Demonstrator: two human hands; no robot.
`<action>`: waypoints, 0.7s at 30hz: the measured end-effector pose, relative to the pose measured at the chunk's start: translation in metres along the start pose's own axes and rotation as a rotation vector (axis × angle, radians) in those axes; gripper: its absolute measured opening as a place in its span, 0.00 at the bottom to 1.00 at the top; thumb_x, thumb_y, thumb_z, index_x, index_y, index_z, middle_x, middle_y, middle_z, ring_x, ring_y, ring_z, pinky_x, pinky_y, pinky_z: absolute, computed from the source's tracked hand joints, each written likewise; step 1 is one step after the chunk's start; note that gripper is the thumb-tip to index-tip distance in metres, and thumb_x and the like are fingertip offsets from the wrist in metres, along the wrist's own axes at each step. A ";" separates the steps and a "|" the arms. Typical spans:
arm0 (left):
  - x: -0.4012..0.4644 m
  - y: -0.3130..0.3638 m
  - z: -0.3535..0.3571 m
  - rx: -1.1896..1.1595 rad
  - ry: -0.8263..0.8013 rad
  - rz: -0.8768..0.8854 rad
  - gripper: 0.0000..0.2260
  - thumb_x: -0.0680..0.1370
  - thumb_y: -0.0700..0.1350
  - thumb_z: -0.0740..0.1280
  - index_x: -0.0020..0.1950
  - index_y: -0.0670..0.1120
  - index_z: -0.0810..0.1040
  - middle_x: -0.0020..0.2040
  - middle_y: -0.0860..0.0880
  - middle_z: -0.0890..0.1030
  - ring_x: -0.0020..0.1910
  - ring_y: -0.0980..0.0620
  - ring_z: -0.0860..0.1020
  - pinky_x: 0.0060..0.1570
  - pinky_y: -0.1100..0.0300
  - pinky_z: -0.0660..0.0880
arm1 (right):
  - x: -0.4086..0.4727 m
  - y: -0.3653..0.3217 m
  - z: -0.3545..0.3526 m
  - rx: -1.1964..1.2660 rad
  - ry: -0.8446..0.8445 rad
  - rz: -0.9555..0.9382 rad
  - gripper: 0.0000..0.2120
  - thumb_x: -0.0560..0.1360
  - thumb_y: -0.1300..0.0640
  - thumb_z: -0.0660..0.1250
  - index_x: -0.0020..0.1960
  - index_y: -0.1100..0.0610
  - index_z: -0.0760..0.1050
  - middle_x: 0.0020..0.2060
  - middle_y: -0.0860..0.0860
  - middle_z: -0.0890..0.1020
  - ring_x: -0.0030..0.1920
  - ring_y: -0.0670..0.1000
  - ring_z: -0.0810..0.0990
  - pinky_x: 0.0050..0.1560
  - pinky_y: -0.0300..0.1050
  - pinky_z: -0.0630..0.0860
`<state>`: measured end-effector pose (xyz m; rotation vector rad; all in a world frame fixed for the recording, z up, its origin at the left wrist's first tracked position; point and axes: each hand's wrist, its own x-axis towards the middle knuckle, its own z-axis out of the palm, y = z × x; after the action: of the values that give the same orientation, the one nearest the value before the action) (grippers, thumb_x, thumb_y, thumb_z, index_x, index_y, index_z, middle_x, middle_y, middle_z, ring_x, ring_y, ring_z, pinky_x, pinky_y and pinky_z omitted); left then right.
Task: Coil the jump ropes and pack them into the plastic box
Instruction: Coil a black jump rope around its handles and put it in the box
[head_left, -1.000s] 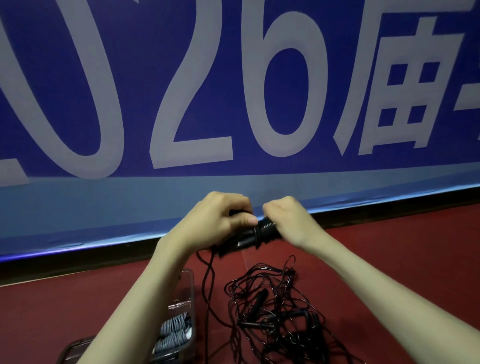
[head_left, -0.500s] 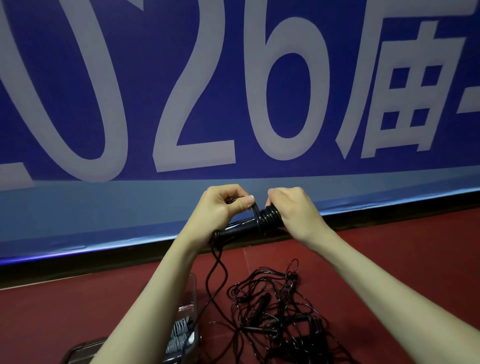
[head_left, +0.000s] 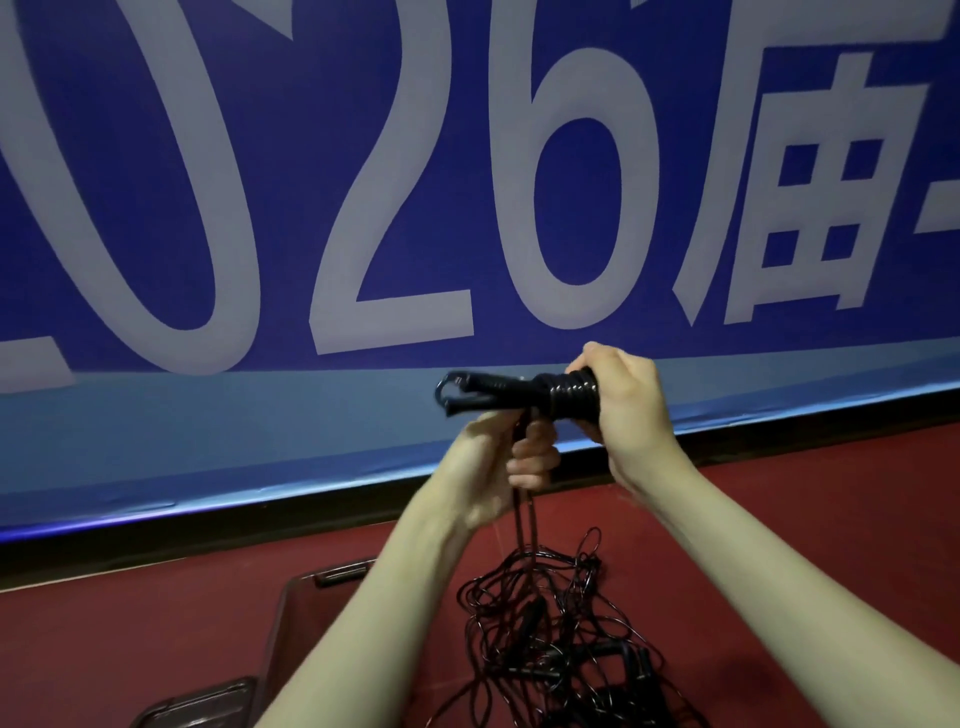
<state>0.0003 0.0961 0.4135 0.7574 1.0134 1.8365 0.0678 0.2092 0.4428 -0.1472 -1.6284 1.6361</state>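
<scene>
My right hand (head_left: 626, 410) grips the black jump rope handles (head_left: 498, 392), held level, with several turns of black cord wound around them near my fingers. Just below, my left hand (head_left: 506, 462) is closed around the loose cord (head_left: 523, 525), which hangs down to the floor. A tangled pile of black jump ropes (head_left: 561, 639) lies on the red floor under my hands. The plastic box (head_left: 291, 618) sits at the lower left, mostly hidden by my left forearm.
A large blue banner (head_left: 467, 208) with white characters stands close in front, its lower edge meeting the red floor (head_left: 831, 519). A dark lid or box edge (head_left: 202, 701) shows at the bottom left.
Both hands have risen. The left hand dropped from the handles to the hanging cord below them, and more of the handles' left end is now exposed.
</scene>
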 end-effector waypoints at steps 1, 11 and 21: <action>0.005 -0.005 0.010 0.030 0.110 0.018 0.20 0.79 0.54 0.59 0.29 0.46 0.73 0.24 0.54 0.62 0.20 0.60 0.61 0.19 0.69 0.59 | 0.005 0.001 -0.003 0.023 0.078 0.029 0.16 0.79 0.63 0.57 0.33 0.61 0.69 0.24 0.51 0.69 0.25 0.47 0.67 0.22 0.36 0.64; 0.008 -0.036 0.053 1.290 0.401 0.206 0.14 0.83 0.49 0.55 0.43 0.42 0.71 0.34 0.48 0.70 0.34 0.45 0.69 0.36 0.53 0.66 | 0.039 0.016 -0.043 -0.239 0.434 -0.072 0.18 0.75 0.55 0.56 0.36 0.69 0.69 0.31 0.58 0.70 0.34 0.55 0.68 0.34 0.52 0.67; 0.003 -0.015 0.057 2.044 0.297 0.279 0.10 0.84 0.50 0.52 0.49 0.46 0.66 0.46 0.47 0.71 0.47 0.40 0.75 0.39 0.54 0.63 | 0.030 0.041 -0.064 -0.780 0.240 -0.327 0.19 0.76 0.51 0.48 0.33 0.63 0.64 0.24 0.55 0.68 0.26 0.52 0.63 0.29 0.47 0.57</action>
<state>0.0512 0.1217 0.4275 1.7091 3.0115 0.4103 0.0677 0.2839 0.4096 -0.4261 -1.8946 0.6526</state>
